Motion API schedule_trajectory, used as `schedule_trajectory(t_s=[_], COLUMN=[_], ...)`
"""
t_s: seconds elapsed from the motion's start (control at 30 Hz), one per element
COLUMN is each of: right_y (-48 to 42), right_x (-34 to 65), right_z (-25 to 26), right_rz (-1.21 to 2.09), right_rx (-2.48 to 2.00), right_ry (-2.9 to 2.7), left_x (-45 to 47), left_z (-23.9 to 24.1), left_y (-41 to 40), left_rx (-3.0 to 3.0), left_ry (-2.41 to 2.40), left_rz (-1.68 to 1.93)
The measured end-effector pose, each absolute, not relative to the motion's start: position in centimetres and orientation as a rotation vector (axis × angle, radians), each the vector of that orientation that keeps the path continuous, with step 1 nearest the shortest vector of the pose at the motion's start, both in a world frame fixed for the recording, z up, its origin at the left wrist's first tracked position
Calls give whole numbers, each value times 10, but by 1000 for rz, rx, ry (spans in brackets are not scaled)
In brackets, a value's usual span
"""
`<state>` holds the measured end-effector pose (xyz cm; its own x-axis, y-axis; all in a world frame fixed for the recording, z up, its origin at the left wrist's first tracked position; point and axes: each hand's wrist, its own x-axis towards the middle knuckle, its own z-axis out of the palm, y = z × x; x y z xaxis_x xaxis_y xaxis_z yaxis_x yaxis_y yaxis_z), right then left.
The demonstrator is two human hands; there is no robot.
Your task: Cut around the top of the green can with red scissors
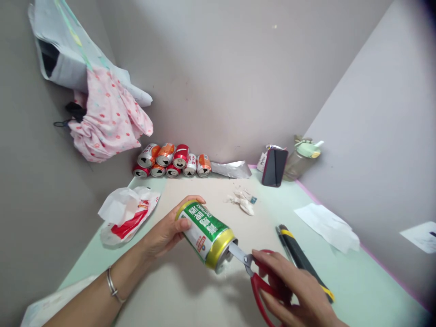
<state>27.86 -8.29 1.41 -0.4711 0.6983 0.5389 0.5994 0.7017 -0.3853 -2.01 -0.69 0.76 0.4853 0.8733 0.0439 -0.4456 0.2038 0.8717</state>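
Observation:
My left hand (pixel 173 227) is wrapped round a green, white and yellow drink can (pixel 204 229), held tilted above the table with its yellow-rimmed end toward the right. In my right hand (pixel 289 286) are red-handled scissors (pixel 260 290), fingers on the handles. The scissor blades reach into the can's end at the right; their tips are hidden inside. Small whitish bits show just below that end, too blurred to name.
Several stacked cans (pixel 166 161) stand by the back wall, beside a sheet of cut metal (pixel 231 169). A phone (pixel 274 167) leans near a bottle (pixel 299 159). A black-and-yellow utility knife (pixel 304 261), crumpled tissue (pixel 243 201), white paper (pixel 327 225) and a plastic bag (pixel 127 215) lie around.

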Motion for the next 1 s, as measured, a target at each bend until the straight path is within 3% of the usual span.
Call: schedule_trajectory(t_s=[1.0], right_y=[-84], right_x=[276], right_z=[13], right_rz=[154], right_rx=[-999], right_ry=[-2167], left_x=[-24], left_z=[15], left_y=[-4], left_rx=[962], left_ry=[402], left_rz=[947])
